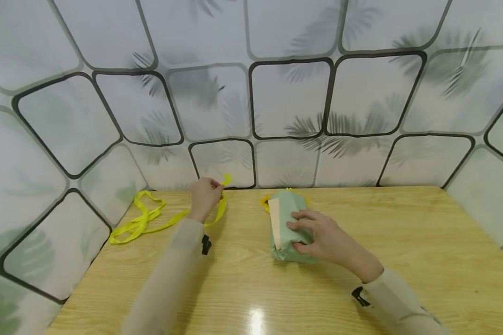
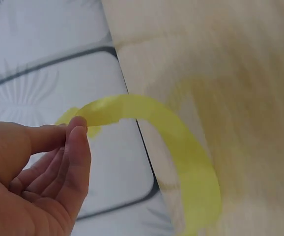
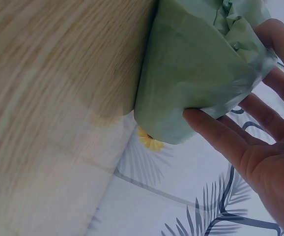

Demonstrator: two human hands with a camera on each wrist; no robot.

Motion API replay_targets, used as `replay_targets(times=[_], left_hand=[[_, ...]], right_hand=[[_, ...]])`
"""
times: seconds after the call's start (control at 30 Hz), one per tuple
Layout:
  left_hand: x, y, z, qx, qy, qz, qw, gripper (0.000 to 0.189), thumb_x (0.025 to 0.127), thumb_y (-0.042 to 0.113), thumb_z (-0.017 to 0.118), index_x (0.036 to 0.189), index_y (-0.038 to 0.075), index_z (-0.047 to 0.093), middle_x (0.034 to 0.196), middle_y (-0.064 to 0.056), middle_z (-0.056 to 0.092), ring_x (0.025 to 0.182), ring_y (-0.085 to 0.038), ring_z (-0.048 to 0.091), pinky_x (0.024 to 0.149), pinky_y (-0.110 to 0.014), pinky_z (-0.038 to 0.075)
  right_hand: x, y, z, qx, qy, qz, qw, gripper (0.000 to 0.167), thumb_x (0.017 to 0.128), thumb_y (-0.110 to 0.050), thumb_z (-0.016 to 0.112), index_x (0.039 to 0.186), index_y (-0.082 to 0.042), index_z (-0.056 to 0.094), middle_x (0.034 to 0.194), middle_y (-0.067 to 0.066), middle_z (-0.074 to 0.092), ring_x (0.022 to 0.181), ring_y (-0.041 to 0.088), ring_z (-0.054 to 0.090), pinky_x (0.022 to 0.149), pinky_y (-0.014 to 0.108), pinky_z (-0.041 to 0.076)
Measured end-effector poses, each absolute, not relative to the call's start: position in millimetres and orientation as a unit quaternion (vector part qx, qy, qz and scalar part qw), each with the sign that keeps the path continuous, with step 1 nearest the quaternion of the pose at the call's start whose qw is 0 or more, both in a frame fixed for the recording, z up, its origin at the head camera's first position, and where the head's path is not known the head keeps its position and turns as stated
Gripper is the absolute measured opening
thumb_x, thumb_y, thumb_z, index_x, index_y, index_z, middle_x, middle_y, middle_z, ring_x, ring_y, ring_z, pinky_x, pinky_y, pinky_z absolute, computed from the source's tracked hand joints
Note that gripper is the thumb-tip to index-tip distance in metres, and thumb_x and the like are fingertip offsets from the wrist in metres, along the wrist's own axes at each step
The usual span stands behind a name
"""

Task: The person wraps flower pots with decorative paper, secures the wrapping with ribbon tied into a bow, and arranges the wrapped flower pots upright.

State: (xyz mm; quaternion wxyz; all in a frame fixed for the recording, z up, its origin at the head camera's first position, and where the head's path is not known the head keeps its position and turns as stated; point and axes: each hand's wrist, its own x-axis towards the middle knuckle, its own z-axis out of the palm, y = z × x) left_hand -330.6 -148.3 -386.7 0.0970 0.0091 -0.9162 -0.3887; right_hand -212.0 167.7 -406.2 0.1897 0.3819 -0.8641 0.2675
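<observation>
A yellow ribbon [image 1: 138, 223] lies in loose loops at the table's left, and one end rises to my left hand [image 1: 206, 197]. Thumb and forefinger pinch that end, and in the left wrist view the ribbon [image 2: 181, 147] arcs down from the fingertips. On the right, a bouquet [image 1: 291, 232] wrapped in pale green paper lies on the table, a cream strip along its side. Yellow petals [image 1: 265, 203] poke out at its far end. My right hand [image 1: 322, 237] holds the bundle, fingers spread over its top and side. The right wrist view shows crumpled paper [image 3: 235, 34] beneath the fingers.
The wooden table [image 1: 402, 242] reaches back to a pale curtain [image 1: 291, 97] with dark rounded outlines and leaf prints. This cloth also closes off the left and right sides. A black clip-like piece [image 1: 206, 244] shows at the left cuff, another [image 1: 360, 296] at the right.
</observation>
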Motion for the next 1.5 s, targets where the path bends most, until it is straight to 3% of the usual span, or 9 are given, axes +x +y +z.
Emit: replay_targets(times=[0.1, 0.17, 0.27, 0.33, 0.37, 0.6, 1.0, 1.27, 1.5], left_hand=[[-344, -126, -387, -0.021, -0.913, -0.394, 0.1, 0.019, 0.1, 0.014, 0.064, 0.106, -0.002, 0.074, 0.093, -0.019, 0.078, 0.079, -0.028, 0.077, 0.087, -0.041, 0.061], [-350, -111, -387, -0.043, -0.91, -0.401, 0.093, 0.019, 0.101, 0.014, 0.064, 0.108, -0.001, 0.074, 0.094, -0.019, 0.078, 0.081, -0.029, 0.076, 0.092, -0.047, 0.059], [-358, -90, -387, -0.078, -0.911, -0.397, 0.08, 0.019, 0.101, 0.014, 0.065, 0.108, 0.0, 0.075, 0.094, -0.017, 0.079, 0.083, -0.03, 0.077, 0.086, -0.04, 0.06], [-360, -76, -386, -0.105, -0.908, -0.398, 0.073, 0.018, 0.101, 0.014, 0.065, 0.107, 0.001, 0.075, 0.094, -0.017, 0.079, 0.084, -0.03, 0.077, 0.066, -0.035, 0.061], [-361, -69, -385, -0.119, -0.906, -0.401, 0.068, 0.017, 0.101, 0.015, 0.066, 0.106, 0.002, 0.075, 0.095, -0.016, 0.079, 0.085, -0.031, 0.077, 0.065, -0.032, 0.06], [-359, -30, -376, -0.2, -0.884, -0.419, 0.051, 0.018, 0.102, 0.019, 0.064, 0.11, 0.007, 0.075, 0.103, -0.01, 0.079, 0.092, -0.023, 0.076, 0.079, -0.033, 0.061], [-352, -8, -369, -0.265, -0.872, -0.412, -0.024, 0.032, 0.107, 0.026, 0.055, 0.129, 0.007, 0.07, 0.118, -0.009, 0.076, 0.107, -0.022, 0.072, 0.086, -0.032, 0.059], [-329, -40, -368, -0.304, -0.852, -0.424, 0.035, 0.022, 0.105, 0.025, 0.06, 0.114, 0.012, 0.075, 0.107, -0.005, 0.077, 0.095, -0.017, 0.073, 0.081, -0.029, 0.06], [-273, -74, -381, -0.411, -0.81, -0.403, 0.112, 0.013, 0.1, 0.017, 0.068, 0.107, 0.009, 0.076, 0.1, -0.001, 0.076, 0.089, -0.009, 0.071, 0.081, -0.026, 0.061]], right_hand=[[-211, 166, -406, 0.381, -0.864, 0.272, 0.187, 0.04, 0.077, -0.008, 0.088, 0.114, -0.003, 0.077, 0.122, 0.019, 0.07, 0.11, 0.036, 0.069, 0.085, 0.046, 0.061], [-211, 165, -407, 0.382, -0.863, 0.273, 0.185, 0.039, 0.077, -0.008, 0.088, 0.114, -0.003, 0.077, 0.122, 0.019, 0.07, 0.11, 0.036, 0.069, 0.085, 0.046, 0.061], [-211, 163, -407, 0.386, -0.86, 0.277, 0.185, 0.039, 0.077, -0.007, 0.088, 0.114, -0.003, 0.077, 0.122, 0.019, 0.07, 0.11, 0.036, 0.069, 0.086, 0.047, 0.061], [-211, 162, -407, 0.386, -0.859, 0.282, 0.184, 0.039, 0.077, -0.007, 0.088, 0.114, -0.003, 0.077, 0.122, 0.019, 0.07, 0.111, 0.036, 0.069, 0.086, 0.047, 0.061], [-211, 162, -407, 0.387, -0.858, 0.284, 0.185, 0.039, 0.077, -0.006, 0.088, 0.114, -0.003, 0.077, 0.122, 0.018, 0.07, 0.111, 0.036, 0.069, 0.086, 0.047, 0.061], [-211, 163, -409, 0.391, -0.854, 0.282, 0.197, 0.039, 0.075, -0.006, 0.088, 0.112, -0.004, 0.077, 0.121, 0.018, 0.07, 0.109, 0.036, 0.07, 0.087, 0.047, 0.061], [-211, 165, -407, 0.38, -0.863, 0.28, 0.181, 0.039, 0.077, -0.011, 0.089, 0.114, -0.005, 0.077, 0.125, 0.017, 0.069, 0.113, 0.036, 0.068, 0.09, 0.047, 0.06], [-211, 168, -405, 0.376, -0.865, 0.282, 0.174, 0.038, 0.078, -0.011, 0.088, 0.113, -0.003, 0.077, 0.125, 0.019, 0.07, 0.111, 0.036, 0.07, 0.088, 0.046, 0.061], [-211, 169, -404, 0.378, -0.863, 0.288, 0.174, 0.037, 0.078, -0.01, 0.088, 0.113, -0.001, 0.077, 0.124, 0.021, 0.071, 0.112, 0.038, 0.069, 0.088, 0.046, 0.061]])
